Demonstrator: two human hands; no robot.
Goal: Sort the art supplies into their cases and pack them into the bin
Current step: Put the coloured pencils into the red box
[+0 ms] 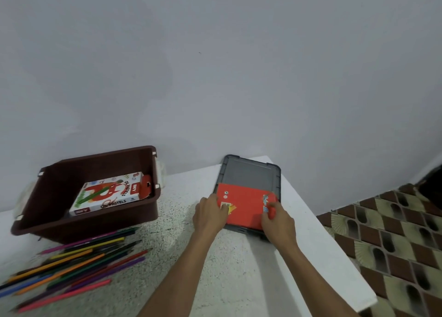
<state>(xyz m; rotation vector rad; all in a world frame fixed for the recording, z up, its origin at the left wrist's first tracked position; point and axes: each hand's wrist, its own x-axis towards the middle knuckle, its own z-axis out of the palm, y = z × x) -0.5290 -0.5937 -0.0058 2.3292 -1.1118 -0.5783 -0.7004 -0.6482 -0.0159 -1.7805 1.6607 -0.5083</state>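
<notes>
Grips the left edge of a red case (246, 204) with the curled fingers (223, 208) of the left hand (209, 215), fingertips lying over a small pale label on its top. Pinches the right edge of the same case with the right hand (278, 222), thumb and fingers closed on the printed end. Holds the case flat, lower centre-right of the frame, on or just above a grey lid (248, 173); cannot tell whether touching. Cannot tell either whether the case flap is open.

Both forearms bare, reaching up from the bottom edge.

Lid flat on a white speckled counter (181, 245), right of centre, far end close to the pale wall (215, 65).

Left of centre, on the same counter: dark brown bin (95, 224), open-topped, pale handles at its ends. Inside it, a box of oil pastels (110, 196), lying flat and slightly askew, red hang tab toward the right.

Lower left, just in front of the bin: loose coloured pencils (71, 261), many, roughly parallel, slanting up to the right, well apart from the case and both hands.

Right edge of the frame: patterned floor tiles (394, 245), brown and olive, below the counter.
</notes>
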